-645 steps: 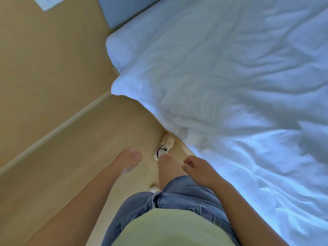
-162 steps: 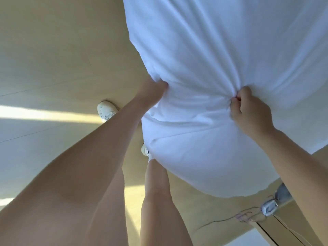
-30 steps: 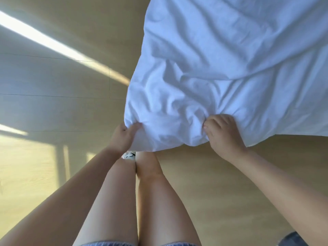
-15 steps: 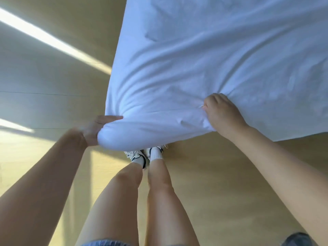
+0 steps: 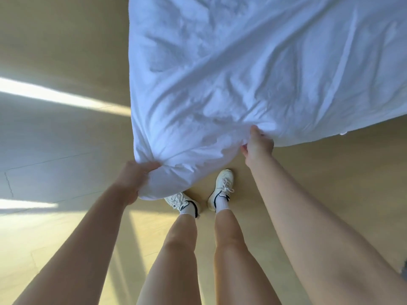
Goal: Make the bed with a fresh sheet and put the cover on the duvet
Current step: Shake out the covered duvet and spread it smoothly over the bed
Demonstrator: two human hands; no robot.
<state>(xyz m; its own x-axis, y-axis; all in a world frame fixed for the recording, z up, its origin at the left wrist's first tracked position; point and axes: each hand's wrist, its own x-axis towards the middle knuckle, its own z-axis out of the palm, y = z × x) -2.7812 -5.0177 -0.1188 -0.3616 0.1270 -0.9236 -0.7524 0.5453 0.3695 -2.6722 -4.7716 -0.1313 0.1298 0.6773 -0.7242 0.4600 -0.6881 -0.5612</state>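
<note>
White duvet [image 5: 242, 73] hangs over the wood floor [image 5: 66, 51], far of the shoes [image 5: 220, 190]. Taut half a second ago, it is now slack and creased, probably mid-shake to settle it. Left hand [image 5: 134, 183] clamps the near-left corner. Right hand [image 5: 257, 146] pinches the near edge.

The duvet [image 5: 253, 73] runs out past the top and right edges; its corner hides the toe of the left shoe [image 5: 181, 200].
</note>
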